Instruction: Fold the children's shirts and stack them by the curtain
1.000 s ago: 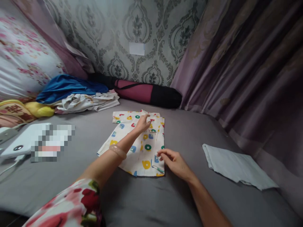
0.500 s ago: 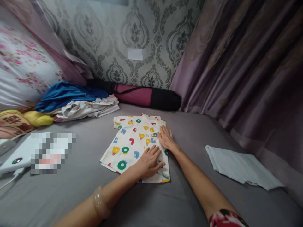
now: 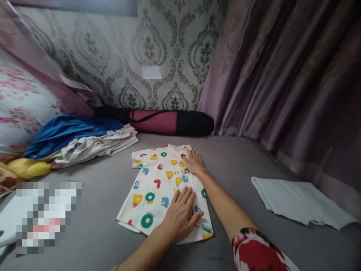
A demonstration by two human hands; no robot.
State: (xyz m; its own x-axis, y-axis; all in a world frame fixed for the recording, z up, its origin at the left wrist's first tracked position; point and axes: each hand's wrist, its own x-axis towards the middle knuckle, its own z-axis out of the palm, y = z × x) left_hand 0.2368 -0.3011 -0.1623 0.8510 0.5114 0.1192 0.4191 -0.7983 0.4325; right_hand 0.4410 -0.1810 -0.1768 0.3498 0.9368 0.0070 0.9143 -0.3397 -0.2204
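A small white shirt printed with red, yellow, green and blue shapes lies partly folded on the grey bed sheet. My left hand lies flat and open on the shirt's lower right part, fingers stretched forward. Farther up, my right hand rests flat and open on the shirt's upper right edge near the collar. Neither hand grips anything.
A folded pale cloth lies on the sheet at the right. A pile of white and blue clothes sits at the back left beside a yellow item. A dark red and black roll lies along the wall. Curtains hang at the right.
My left hand drew back from the collar to the shirt's lower right. My right hand reached forward from the lower edge to the upper right edge. The view has moved closer.
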